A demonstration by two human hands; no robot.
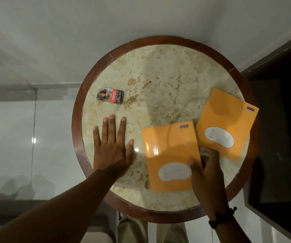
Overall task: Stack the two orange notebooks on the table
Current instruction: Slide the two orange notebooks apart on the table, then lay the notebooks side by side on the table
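Two orange notebooks with white oval labels are on a round marble table [158, 71]. The nearer notebook [169, 151] is blurred and sits at the front right, with my right hand [206, 174] gripping its right edge, thumb on the cover. The second notebook [227, 120] lies tilted at the table's right side, its far corner reaching over the wooden rim; the two touch or nearly touch along one edge. My left hand [113, 146] rests flat on the marble to the left, fingers spread, holding nothing.
A small cigarette pack [110, 95] lies on the table's left part, beyond my left hand. A brown wooden rim [78, 120] rings the marble. A dark cabinet or panel [279, 137] stands close on the right. A pale tiled floor surrounds the table.
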